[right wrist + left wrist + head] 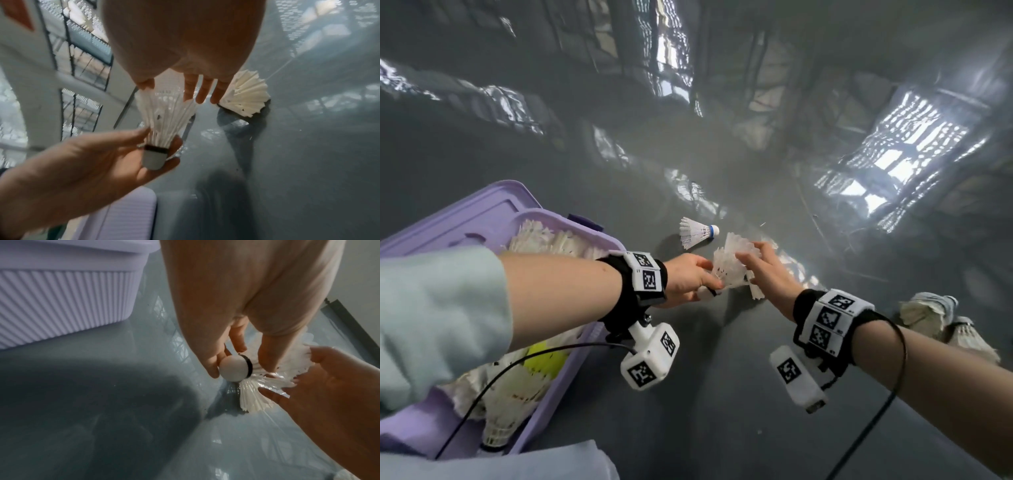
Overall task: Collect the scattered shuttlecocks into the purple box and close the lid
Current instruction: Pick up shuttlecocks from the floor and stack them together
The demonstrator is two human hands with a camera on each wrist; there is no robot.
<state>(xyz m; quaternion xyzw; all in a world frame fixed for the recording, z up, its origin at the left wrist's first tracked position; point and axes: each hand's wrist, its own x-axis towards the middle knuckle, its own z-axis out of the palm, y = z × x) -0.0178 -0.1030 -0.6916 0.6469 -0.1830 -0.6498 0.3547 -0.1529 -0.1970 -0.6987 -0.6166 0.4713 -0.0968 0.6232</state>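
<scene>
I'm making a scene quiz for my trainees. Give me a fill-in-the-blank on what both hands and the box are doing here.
The left hand pinches a shuttlecock near its ____ end.
The right hand touches that shuttlecock's ____.
The purple box has its lid ____.
A loose shuttlecock with a ____ band lies on the floor beyond the hands.

Missing words: cork; feathers; open; blue

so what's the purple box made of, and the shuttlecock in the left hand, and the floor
Purple box: looks like moulded plastic, matte, with ribbed walls and a rounded rim.
Shuttlecock, held by the left hand: white skirt of thin overlapping vanes, feather or plastic, hard to tell; smooth white rounded base with a dark band.
Floor: grey, hard and glossy, mirroring the windows; perhaps a sealed or painted coating.
</scene>
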